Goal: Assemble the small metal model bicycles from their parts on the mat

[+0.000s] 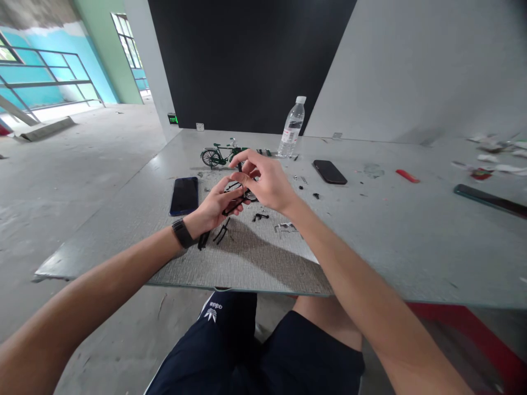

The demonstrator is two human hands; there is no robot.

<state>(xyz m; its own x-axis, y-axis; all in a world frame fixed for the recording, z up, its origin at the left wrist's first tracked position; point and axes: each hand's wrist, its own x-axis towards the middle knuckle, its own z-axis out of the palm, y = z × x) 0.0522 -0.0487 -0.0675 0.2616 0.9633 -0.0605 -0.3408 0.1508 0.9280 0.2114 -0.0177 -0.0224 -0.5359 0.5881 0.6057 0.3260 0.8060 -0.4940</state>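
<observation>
Both hands meet above a grey woven mat (247, 263) on the table. My left hand (216, 208), with a dark watch at the wrist, is closed around a thin black model part (234, 206). My right hand (263, 181) pinches a small piece right above it, too small to name, with the fingers pressed together. Several small black parts (260, 217) and thin black rods (221, 232) lie on the mat just below the hands. A green model bicycle (220, 153) stands upright behind the hands.
A dark phone (184, 195) lies left of the hands and another phone (329, 171) to the right. A clear water bottle (291, 129) stands at the back. A red object (407, 176) and a long dark strip (489, 200) lie far right. The table's front edge (370, 299) is near my knees.
</observation>
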